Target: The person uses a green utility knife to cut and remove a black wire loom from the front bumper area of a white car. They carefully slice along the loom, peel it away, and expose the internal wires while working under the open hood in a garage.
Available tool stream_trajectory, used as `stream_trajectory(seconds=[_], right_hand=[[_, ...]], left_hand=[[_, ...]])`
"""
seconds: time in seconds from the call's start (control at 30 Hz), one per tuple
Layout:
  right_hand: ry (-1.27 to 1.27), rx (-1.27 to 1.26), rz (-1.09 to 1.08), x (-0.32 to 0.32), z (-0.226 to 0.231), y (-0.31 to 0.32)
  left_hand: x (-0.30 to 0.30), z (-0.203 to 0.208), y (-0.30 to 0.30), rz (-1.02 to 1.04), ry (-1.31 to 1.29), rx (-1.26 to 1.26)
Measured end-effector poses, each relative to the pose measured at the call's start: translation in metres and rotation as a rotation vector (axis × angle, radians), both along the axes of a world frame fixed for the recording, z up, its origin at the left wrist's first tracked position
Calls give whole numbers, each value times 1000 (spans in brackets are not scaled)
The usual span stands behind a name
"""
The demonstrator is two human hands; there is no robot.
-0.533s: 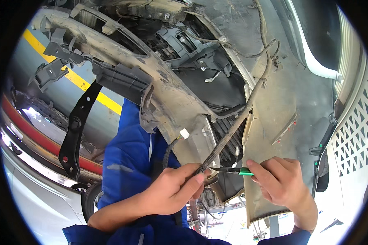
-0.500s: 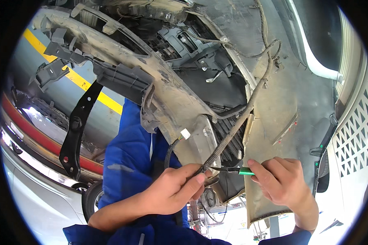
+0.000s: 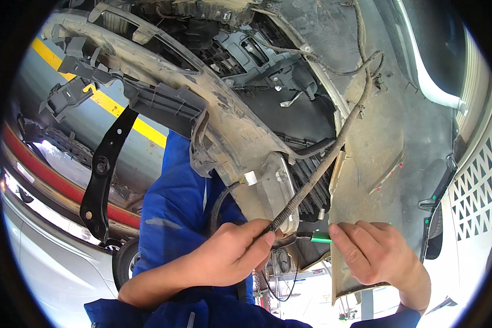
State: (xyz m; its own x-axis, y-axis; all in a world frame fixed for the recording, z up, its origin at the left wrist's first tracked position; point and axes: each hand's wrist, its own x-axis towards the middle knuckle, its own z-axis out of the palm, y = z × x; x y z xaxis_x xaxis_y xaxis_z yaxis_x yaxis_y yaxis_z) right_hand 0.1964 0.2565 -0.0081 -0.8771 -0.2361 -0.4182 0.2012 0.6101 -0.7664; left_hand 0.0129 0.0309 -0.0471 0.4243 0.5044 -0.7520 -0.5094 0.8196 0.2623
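A dirty corrugated wiring harness [image 3: 315,176] runs diagonally down from the upper right over a large dusty car bumper cover [image 3: 232,123]. My left hand [image 3: 224,254] is closed around its lower part, with the thumb pressing along the tube. My right hand [image 3: 369,254] pinches a small green piece [image 3: 321,236] with a narrow dark end pointing at the harness; most of it is hidden in the fingers, so its kind cannot be told. Beside my left hand, a branch cable [image 3: 224,201] ends in a white connector [image 3: 250,177].
A black perforated metal bracket [image 3: 101,167] stands to the left, near a red beam [image 3: 52,175] and a yellow floor line [image 3: 109,105]. A tan panel [image 3: 361,218] lies beside the right hand. A white perforated panel [image 3: 475,183] is at the far right.
The green piece has moved slightly left and down with my right hand, and less of its dark end shows. My left hand keeps its grip on the harness, whose upper part sits slightly further right.
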Motion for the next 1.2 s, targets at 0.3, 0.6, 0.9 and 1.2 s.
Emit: stream_trajectory(seconds=[0.3, 0.6, 0.9, 1.2], right_hand=[[30, 29, 21, 0, -8, -4], [50, 57, 47, -4, -12, -2], [109, 190, 94, -13, -22, 2], [187, 105, 59, -11, -46, 8]], left_hand=[[1, 2, 2, -69, 130, 101], [4, 3, 2, -9, 160, 104], [2, 10, 7, -178, 457, 253], [-1, 9, 6, -133, 381, 214]])
